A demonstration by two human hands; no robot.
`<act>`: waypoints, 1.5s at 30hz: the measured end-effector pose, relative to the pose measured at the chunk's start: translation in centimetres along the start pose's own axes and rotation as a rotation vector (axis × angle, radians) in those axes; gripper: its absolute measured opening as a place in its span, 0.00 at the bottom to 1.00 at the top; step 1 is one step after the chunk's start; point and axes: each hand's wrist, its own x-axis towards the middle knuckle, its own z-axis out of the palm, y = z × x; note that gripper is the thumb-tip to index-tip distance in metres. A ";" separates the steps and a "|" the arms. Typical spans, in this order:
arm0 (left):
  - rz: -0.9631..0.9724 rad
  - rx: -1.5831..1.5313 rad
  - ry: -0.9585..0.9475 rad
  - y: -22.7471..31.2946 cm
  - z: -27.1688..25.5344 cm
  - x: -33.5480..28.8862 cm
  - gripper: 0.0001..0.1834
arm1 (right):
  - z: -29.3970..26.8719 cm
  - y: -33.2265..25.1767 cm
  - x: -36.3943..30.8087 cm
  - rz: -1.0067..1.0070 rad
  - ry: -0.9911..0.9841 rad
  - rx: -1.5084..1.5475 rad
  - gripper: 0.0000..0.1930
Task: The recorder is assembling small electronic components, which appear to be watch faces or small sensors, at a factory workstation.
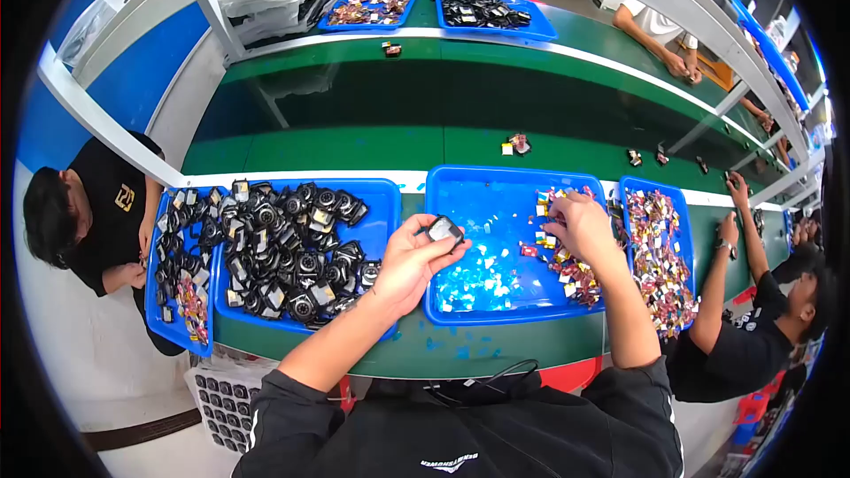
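Note:
My left hand grips a black watch case with a pale grey face, above the left edge of a blue tray. In that tray lie small pink, yellow and white parts on the right and bits of shiny blue film on the left. My right hand reaches down over the small parts, its fingers bent and pressed together; what they hold, if anything, is hidden. Left of my left hand, black watch cases fill another blue tray.
A narrow tray at the far left and a tray of small parts on the right flank my place. Beyond runs a green conveyor belt with a few loose parts. Co-workers sit on both sides and across. A white frame arches overhead.

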 end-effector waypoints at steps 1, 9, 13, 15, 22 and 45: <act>-0.011 0.033 0.004 -0.2 0.5 -0.3 0.18 | 0.5 0.4 -0.4 -0.041 0.129 0.029 0.08; 0.320 0.423 -0.023 1.2 0.1 -0.6 0.17 | -0.8 -1.2 -0.2 -0.033 0.466 0.322 0.04; 0.281 0.281 0.003 1.6 -0.3 -0.5 0.12 | -1.4 -2.0 -1.7 0.034 0.423 0.581 0.04; 0.358 0.345 -0.019 1.7 -0.6 -0.4 0.12 | -2.0 -2.5 -2.4 -0.055 0.398 0.577 0.04; 0.111 0.205 -0.043 1.9 -0.7 -0.9 0.11 | -0.7 -0.6 -2.6 -0.082 0.279 0.303 0.03; 0.508 0.957 -0.214 0.7 1.7 -2.2 0.18 | -2.3 -7.7 -6.5 -0.141 0.245 0.806 0.05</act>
